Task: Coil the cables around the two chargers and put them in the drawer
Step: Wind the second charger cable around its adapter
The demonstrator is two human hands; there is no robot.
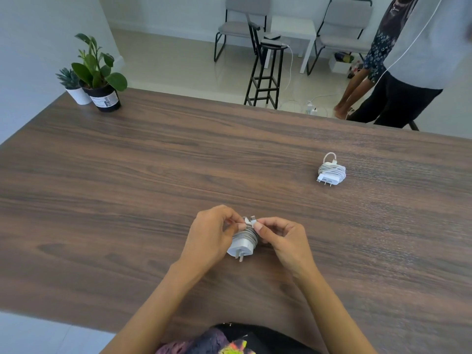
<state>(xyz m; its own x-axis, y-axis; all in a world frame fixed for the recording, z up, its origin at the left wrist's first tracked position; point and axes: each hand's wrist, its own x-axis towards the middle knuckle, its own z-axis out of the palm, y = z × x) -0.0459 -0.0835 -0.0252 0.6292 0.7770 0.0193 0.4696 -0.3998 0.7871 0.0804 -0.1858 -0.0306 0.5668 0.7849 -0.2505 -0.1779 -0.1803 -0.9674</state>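
Chargers are getting their cables wound at a wooden table (pixel 127 154), and the nearer charger (pixel 241 247) is sitting between both hands, prongs pointing back toward the person. The left hand (pixel 209 236) is curling around the block's left side, thumb pressing on the grey windings (pixel 246 233) just above the white body. The right hand (pixel 283 238) is pinching the cable's connector end (pixel 252 219) between thumb and forefinger, directly above the coil and just beyond the left thumb.

The judgement here is that the last turn is being finished and the loose end is being tucked in. That is where trouble could start: if the pinch on the connector is slackening before the end is secured, the outer loops are likely to spring loose and the coil will be unravelling on the way to the drawer. Forcing the plug under tight windings could also kink the cable at its neck.

Well beyond the right hand, up and to its right, the second charger (pixel 331 172) is lying already wrapped, its own connector loop (pixel 330 157) sticking up free; that loop could snag when it is picked up. No drawer is showing in view. Two potted plants (pixel 94 75) are standing at the far left corner, and another person (pixel 398 62) is standing past the table's far edge.
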